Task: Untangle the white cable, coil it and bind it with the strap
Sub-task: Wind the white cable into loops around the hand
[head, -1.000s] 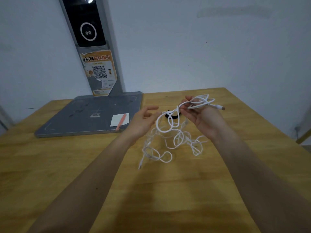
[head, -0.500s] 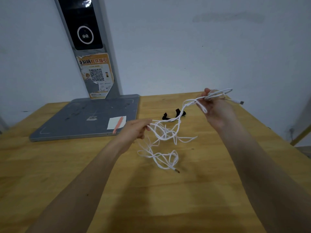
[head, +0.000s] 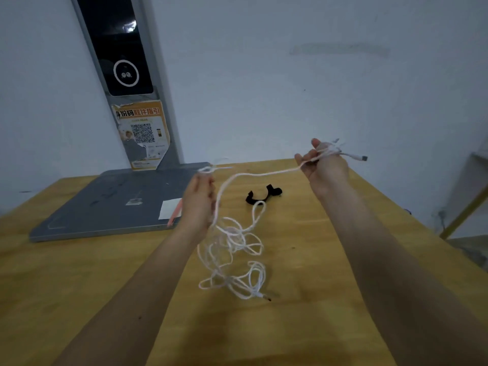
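Fingers [head: 315,154] of our right hand [head: 326,170] and left hand [head: 198,204] pinch the white cable [head: 232,249], now lifted and spread wider than before, its tangle dangling above the bench [head: 330,273], the strap [head: 264,195] untouched.

I count one white cable [head: 239,178], with two connector ends showing: one plug [head: 361,157] sticking out past the right hand [head: 326,170] and one plug [head: 264,297] down on the tabletop [head: 303,286]. There are two hands in my view, the right and the left hand [head: 198,204], and one black strap [head: 263,194]. I also make out one grey stand [head: 105,204], one orange QR poster [head: 142,133], one white card [head: 169,209] and one orange pen [head: 176,213].
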